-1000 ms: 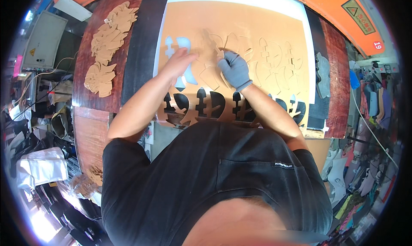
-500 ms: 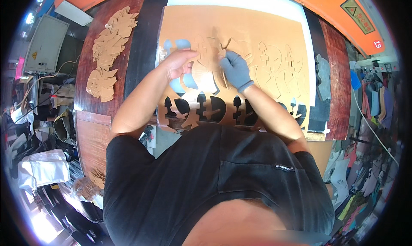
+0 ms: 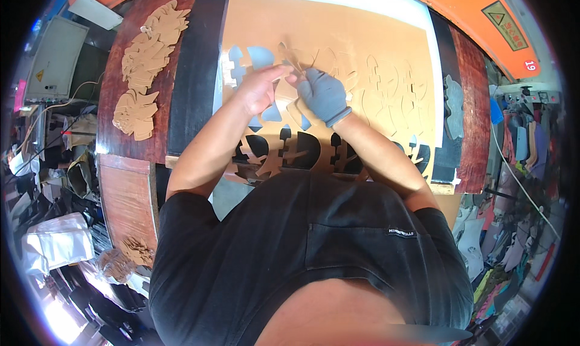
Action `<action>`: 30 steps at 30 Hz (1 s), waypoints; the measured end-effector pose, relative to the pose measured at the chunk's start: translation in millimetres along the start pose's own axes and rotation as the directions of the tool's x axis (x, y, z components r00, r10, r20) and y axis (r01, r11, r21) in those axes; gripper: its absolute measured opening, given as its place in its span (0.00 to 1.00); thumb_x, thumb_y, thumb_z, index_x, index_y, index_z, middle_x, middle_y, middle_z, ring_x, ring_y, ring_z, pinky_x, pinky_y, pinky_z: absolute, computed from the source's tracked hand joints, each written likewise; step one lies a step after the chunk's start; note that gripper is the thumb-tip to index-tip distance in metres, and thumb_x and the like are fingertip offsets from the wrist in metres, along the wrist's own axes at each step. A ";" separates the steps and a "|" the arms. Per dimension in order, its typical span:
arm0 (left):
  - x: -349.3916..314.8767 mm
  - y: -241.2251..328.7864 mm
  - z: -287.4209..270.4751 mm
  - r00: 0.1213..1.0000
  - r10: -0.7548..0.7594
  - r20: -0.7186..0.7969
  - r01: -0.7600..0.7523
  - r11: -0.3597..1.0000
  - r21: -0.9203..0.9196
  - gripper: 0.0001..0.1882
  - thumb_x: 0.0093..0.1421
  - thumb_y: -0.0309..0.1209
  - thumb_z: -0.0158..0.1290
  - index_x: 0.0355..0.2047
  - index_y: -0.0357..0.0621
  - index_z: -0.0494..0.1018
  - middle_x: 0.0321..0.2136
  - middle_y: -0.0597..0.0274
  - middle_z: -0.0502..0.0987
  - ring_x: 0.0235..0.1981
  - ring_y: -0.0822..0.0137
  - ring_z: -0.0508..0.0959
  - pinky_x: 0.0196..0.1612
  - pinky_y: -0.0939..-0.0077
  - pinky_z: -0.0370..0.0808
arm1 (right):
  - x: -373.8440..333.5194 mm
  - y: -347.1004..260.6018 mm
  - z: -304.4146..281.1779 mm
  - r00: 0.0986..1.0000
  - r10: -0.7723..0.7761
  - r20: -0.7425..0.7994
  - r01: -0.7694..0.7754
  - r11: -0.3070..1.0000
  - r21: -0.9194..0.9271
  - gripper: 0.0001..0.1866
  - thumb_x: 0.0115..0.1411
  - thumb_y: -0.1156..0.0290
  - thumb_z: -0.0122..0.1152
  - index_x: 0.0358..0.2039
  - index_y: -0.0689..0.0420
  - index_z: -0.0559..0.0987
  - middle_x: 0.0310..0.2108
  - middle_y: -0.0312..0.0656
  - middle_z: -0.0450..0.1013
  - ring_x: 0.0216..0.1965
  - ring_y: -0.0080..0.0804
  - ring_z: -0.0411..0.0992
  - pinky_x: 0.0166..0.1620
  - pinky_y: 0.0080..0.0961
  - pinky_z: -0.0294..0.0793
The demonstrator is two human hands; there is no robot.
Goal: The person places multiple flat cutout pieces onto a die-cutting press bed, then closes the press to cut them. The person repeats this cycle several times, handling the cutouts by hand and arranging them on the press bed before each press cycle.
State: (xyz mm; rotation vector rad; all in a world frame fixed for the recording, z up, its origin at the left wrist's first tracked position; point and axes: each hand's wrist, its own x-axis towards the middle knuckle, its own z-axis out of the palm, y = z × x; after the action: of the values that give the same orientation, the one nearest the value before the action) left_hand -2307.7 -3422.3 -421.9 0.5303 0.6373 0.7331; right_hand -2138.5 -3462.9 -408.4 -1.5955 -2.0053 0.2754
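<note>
A tan sheet (image 3: 338, 23), leather-like, lies in front of me with rows of curved shapes cut through it. Over its left part my hands meet. My right hand (image 3: 324, 97), in a grey glove with bare fingertips, is closed on thin tan cut-out pieces (image 3: 292, 59) that stick up from the fingers. My bare left hand (image 3: 261, 90) reaches in from the left, its fingers pinched at the lower end of the same pieces. Blur and overlap partly hide the fingertips. Below the hands, open holes in the sheet show pale and dark surfaces.
Piles of tan cut pieces (image 3: 136, 113) lie on the reddish wooden board (image 3: 109, 125) at left. Grey pieces (image 3: 453, 107) rest at right. An orange machine beam (image 3: 471, 20) crosses the far side. More cut pieces (image 3: 138, 251) sit at lower left.
My right hand has moved left with the cut pieces, and my left hand has moved right to meet it. The whole view has shifted slightly.
</note>
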 end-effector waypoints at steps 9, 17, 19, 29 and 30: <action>-4.5 4.4 0.6 0.652 0.747 -0.131 -0.314 0.424 0.850 0.19 0.60 0.31 0.49 0.51 0.39 0.63 0.44 0.51 0.71 0.48 0.59 0.71 0.47 0.68 0.71 | 10.0 28.1 -21.8 0.911 0.358 0.203 -0.371 0.501 0.782 0.11 0.59 0.63 0.54 0.28 0.58 0.76 0.20 0.29 0.67 0.24 0.15 0.64 0.28 0.16 0.65; 30.5 -38.6 44.8 0.552 0.748 0.369 -0.198 -0.312 0.929 0.22 0.56 0.28 0.48 0.52 0.42 0.63 0.48 0.52 0.67 0.51 0.53 0.66 0.56 0.58 0.59 | 26.4 23.7 -25.5 0.899 0.310 0.310 -0.435 0.727 0.532 0.12 0.57 0.63 0.55 0.31 0.61 0.76 0.25 0.33 0.70 0.28 0.19 0.66 0.32 0.19 0.67; 36.3 -41.7 42.0 0.607 0.734 0.303 -0.272 -0.166 0.948 0.22 0.55 0.29 0.48 0.52 0.43 0.63 0.49 0.53 0.67 0.52 0.53 0.65 0.57 0.56 0.56 | 20.2 23.2 -27.1 0.930 0.258 0.263 -0.366 0.719 0.590 0.13 0.57 0.64 0.55 0.32 0.62 0.77 0.26 0.34 0.72 0.30 0.20 0.67 0.35 0.20 0.69; 32.3 -13.5 -10.5 0.725 0.605 0.328 -0.066 -0.412 0.909 0.23 0.61 0.34 0.41 0.58 0.50 0.59 0.60 0.68 0.59 0.62 0.66 0.55 0.62 0.59 0.50 | 15.6 27.4 -39.5 0.900 0.367 0.234 -0.398 0.480 0.781 0.08 0.57 0.69 0.57 0.33 0.61 0.77 0.29 0.35 0.72 0.31 0.22 0.69 0.35 0.20 0.70; 33.9 -12.1 -10.6 0.741 0.594 0.314 -0.051 -0.416 0.908 0.23 0.61 0.34 0.41 0.58 0.51 0.59 0.60 0.68 0.58 0.62 0.66 0.55 0.62 0.59 0.50 | 15.6 29.0 -48.3 0.911 0.371 0.180 -0.355 0.483 0.800 0.08 0.57 0.69 0.57 0.33 0.61 0.77 0.30 0.35 0.73 0.31 0.22 0.69 0.35 0.20 0.70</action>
State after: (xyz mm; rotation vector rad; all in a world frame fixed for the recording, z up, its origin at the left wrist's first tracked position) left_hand -2290.2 -3402.4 -448.5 2.4801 1.4836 0.7607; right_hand -2090.6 -3448.8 -378.1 -1.3106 -1.1328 1.1797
